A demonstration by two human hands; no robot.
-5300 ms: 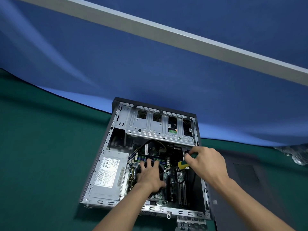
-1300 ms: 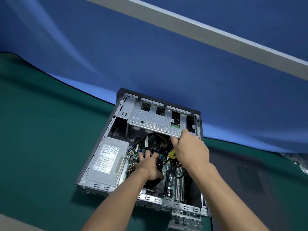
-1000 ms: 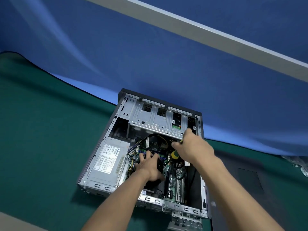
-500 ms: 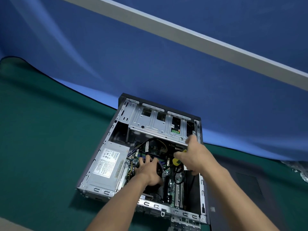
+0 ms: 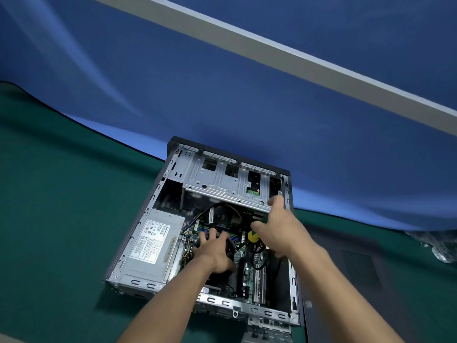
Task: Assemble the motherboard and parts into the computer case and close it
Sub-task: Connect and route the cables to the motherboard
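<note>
The open computer case lies on its side on a green mat. Inside it, the green motherboard shows between my hands. My left hand rests with spread fingers on the black cooler fan in the middle of the board. My right hand grips a screwdriver whose yellow handle end sticks out by the thumb; its shaft is hidden. The index finger points up at the right end of the silver drive cage.
A silver power supply fills the case's left side. The dark grey side panel lies flat on the mat to the right of the case. Crumpled clear plastic sits at the far right. A blue cloth hangs behind.
My right hand with the screwdriver has shifted right and slightly down, from the middle of the drive cage's lower edge to its right end. My left hand has stayed on the fan.
</note>
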